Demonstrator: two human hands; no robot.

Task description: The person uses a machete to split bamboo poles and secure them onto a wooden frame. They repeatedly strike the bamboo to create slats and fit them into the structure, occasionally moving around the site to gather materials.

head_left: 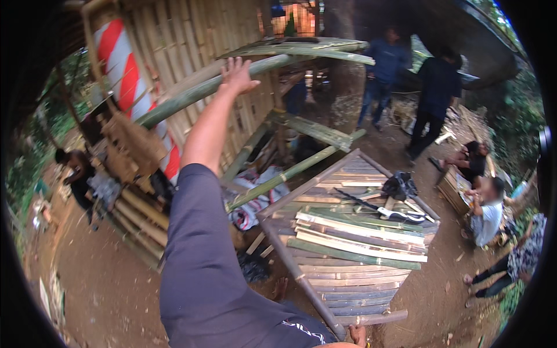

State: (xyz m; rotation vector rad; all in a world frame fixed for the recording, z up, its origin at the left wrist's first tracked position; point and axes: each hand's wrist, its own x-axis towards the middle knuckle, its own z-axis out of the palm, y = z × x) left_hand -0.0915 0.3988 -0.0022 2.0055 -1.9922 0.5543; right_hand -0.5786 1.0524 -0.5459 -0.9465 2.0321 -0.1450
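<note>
My left hand (237, 76) reaches up and away, fingers spread and open, at a thick green bamboo pole (191, 97). It overlaps the pole, and whether it touches is hard to tell. Split bamboo strips (331, 52) lie behind the pole. Low in the view, my right hand (357, 334) has its fingers curled at the near corner of a bamboo-slat platform (354, 284); what it grips is hidden. Loose bamboo strips (360, 238) are laid across the platform. Beyond them sit a long dark tool with a white handle (400, 214) and a black plastic bag (400, 185).
A bamboo wall (203, 35) and a red-and-white striped panel (125, 69) stand at left. Bamboo poles (142, 214) are stacked below. Two people stand far right of centre; others sit or stand at right, one far left. A green pole (296, 169) slants beside the platform.
</note>
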